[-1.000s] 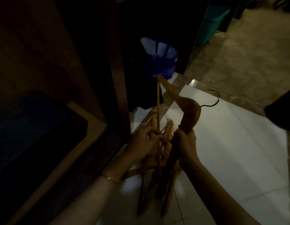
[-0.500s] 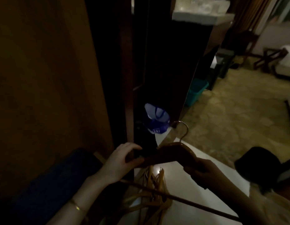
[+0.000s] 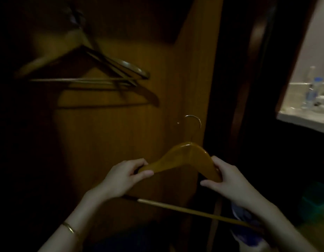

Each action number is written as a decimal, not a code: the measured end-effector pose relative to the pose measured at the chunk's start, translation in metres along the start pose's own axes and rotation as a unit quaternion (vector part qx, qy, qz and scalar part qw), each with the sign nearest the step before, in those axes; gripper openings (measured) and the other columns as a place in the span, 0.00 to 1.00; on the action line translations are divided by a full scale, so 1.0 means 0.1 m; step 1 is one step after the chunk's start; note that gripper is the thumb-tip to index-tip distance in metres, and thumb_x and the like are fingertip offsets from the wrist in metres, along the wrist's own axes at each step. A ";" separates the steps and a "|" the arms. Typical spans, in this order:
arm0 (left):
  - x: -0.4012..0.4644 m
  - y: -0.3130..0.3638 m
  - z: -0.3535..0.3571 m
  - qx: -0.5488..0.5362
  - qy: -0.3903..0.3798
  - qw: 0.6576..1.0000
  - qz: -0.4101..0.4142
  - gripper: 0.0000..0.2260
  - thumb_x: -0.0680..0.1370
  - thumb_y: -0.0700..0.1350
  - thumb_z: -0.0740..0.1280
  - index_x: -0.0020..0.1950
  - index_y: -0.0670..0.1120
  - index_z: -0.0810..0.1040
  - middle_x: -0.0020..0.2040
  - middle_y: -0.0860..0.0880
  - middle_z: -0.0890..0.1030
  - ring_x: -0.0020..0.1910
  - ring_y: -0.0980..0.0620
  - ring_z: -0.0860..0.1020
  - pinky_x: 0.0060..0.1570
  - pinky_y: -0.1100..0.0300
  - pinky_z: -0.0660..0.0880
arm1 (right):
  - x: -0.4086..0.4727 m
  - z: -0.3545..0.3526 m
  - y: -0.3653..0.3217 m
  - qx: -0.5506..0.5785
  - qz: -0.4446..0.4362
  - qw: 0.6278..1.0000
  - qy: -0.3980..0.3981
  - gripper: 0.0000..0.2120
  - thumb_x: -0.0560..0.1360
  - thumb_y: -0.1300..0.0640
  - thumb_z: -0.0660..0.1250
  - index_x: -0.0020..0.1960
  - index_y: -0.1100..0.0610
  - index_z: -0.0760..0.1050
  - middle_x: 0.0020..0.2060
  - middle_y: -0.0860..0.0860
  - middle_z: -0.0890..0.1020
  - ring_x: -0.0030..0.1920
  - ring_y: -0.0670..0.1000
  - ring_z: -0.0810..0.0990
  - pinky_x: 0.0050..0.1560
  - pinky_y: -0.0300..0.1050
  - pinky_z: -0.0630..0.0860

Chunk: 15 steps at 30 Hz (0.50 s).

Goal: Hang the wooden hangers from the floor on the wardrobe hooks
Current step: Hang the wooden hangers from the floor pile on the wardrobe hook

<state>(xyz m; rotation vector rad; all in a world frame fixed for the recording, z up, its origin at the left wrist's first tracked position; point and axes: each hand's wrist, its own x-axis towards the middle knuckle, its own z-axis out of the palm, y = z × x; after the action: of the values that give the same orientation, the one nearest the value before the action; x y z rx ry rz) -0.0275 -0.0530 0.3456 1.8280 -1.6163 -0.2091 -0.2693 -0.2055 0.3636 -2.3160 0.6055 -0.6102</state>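
Observation:
I hold one wooden hanger [image 3: 183,157] upright in front of the wardrobe's wooden inner wall [image 3: 121,135]. My left hand [image 3: 124,176] grips its left shoulder and my right hand [image 3: 228,179] grips its right shoulder. Its metal hook [image 3: 193,120] points up, and its bottom bar [image 3: 193,211] runs under my wrists. Up at the left, several wooden hangers [image 3: 95,73] hang together inside the dim wardrobe; what they hang from is lost in the dark.
A dark door edge [image 3: 248,88] stands right of the wardrobe wall. Beyond it a pale counter [image 3: 302,119] carries bottles [image 3: 313,91]. A blue bag [image 3: 244,215] shows low behind my right wrist. A teal bin [image 3: 315,200] sits at the lower right.
My view has swung up from the floor to the wardrobe interior. The hanger came up from the pile, and both hands now grip its shoulders with the hook upward.

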 end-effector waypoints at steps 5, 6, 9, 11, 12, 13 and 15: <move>-0.13 -0.20 -1.00 0.041 0.095 0.993 -0.053 0.19 0.66 0.70 0.60 0.43 0.58 0.75 0.37 0.56 0.78 0.36 0.54 0.76 0.40 0.51 0.72 | 0.75 0.33 -0.63 -0.039 -0.112 0.992 0.053 0.20 0.71 0.50 0.69 0.61 0.43 0.67 0.52 0.41 0.77 0.51 0.42 0.78 0.55 0.39 0.78; -0.13 -0.24 -1.19 0.048 0.110 0.991 -0.058 0.17 0.67 0.69 0.62 0.42 0.57 0.76 0.36 0.57 0.78 0.35 0.55 0.76 0.40 0.51 0.72 | 0.93 0.38 -0.75 -0.046 -0.132 0.988 0.069 0.22 0.71 0.49 0.69 0.63 0.47 0.68 0.53 0.44 0.78 0.52 0.45 0.79 0.55 0.44 0.79; -0.03 -0.39 -1.73 0.059 0.159 0.983 -0.075 0.10 0.70 0.62 0.63 0.40 0.57 0.76 0.34 0.56 0.78 0.35 0.56 0.76 0.40 0.51 0.73 | 1.50 0.50 -1.12 -0.068 -0.170 0.976 0.115 0.24 0.70 0.45 0.68 0.64 0.51 0.69 0.53 0.50 0.80 0.47 0.49 0.81 0.49 0.49 0.81; 0.13 -0.46 -2.05 0.084 0.188 0.975 -0.079 0.09 0.72 0.58 0.62 0.42 0.55 0.76 0.36 0.54 0.78 0.37 0.54 0.77 0.42 0.51 0.73 | 1.86 0.53 -1.33 -0.091 -0.173 0.968 0.159 0.25 0.71 0.43 0.66 0.64 0.53 0.70 0.45 0.50 0.80 0.38 0.48 0.79 0.43 0.47 0.79; 0.23 -0.49 -2.18 0.103 0.202 0.971 -0.078 0.08 0.74 0.57 0.62 0.43 0.55 0.76 0.38 0.53 0.79 0.39 0.53 0.77 0.43 0.51 0.74 | 2.03 0.53 -1.43 -0.108 -0.173 0.962 0.181 0.26 0.72 0.42 0.65 0.65 0.54 0.69 0.40 0.49 0.77 0.35 0.48 0.77 0.41 0.46 0.77; 0.34 -0.51 -2.30 0.125 0.216 0.965 -0.076 0.08 0.75 0.56 0.62 0.45 0.54 0.76 0.39 0.53 0.79 0.39 0.53 0.77 0.43 0.53 0.74 | 2.19 0.53 -1.51 -0.128 -0.173 0.955 0.202 0.26 0.73 0.41 0.63 0.66 0.55 0.68 0.37 0.47 0.75 0.35 0.48 0.75 0.42 0.47 0.75; 0.59 -0.51 -2.49 0.188 0.247 0.948 -0.075 0.09 0.76 0.56 0.60 0.48 0.54 0.75 0.40 0.53 0.79 0.38 0.54 0.77 0.40 0.56 0.74 | 2.50 0.49 -1.64 -0.165 -0.174 0.942 0.233 0.27 0.75 0.40 0.58 0.68 0.55 0.65 0.35 0.46 0.71 0.40 0.52 0.76 0.46 0.51 0.74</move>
<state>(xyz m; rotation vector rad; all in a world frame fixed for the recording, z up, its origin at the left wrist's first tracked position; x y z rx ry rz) 0.1602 -0.0137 0.5226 2.0731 -1.2174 0.4920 -0.0039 -0.2118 0.5095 -2.6322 0.5387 -1.3407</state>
